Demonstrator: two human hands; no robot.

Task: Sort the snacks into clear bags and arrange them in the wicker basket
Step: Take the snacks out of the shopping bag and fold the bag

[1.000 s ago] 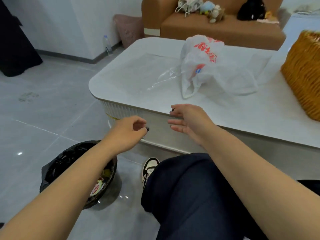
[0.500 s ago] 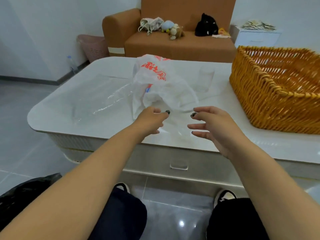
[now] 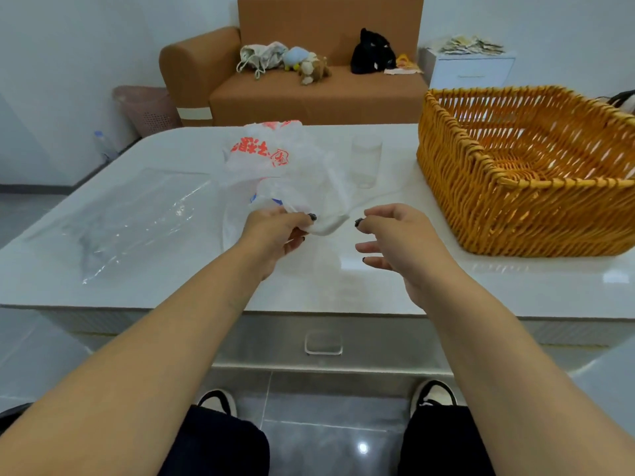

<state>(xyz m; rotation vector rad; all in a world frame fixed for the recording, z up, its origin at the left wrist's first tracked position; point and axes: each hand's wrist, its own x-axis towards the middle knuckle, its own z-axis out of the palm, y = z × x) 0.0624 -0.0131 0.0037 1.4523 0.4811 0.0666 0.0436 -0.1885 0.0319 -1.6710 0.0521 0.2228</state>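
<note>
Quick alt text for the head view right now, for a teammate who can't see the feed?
The person's left hand pinches the near edge of a white plastic shopping bag printed in red, on a white table, while the right hand hovers open beside it. An empty wicker basket stands to the right, and clear bags lie flat to the left.

- We see both our forearms stretched forward, bare.
- Our left hand (image 3: 275, 231) has fingers curled, pinching thin white plastic.
- Our right hand (image 3: 395, 238) hovers, fingers loosely bent, holding nothing.

Brown sofa (image 3: 309, 94), white cabinet (image 3: 470, 72)
</note>
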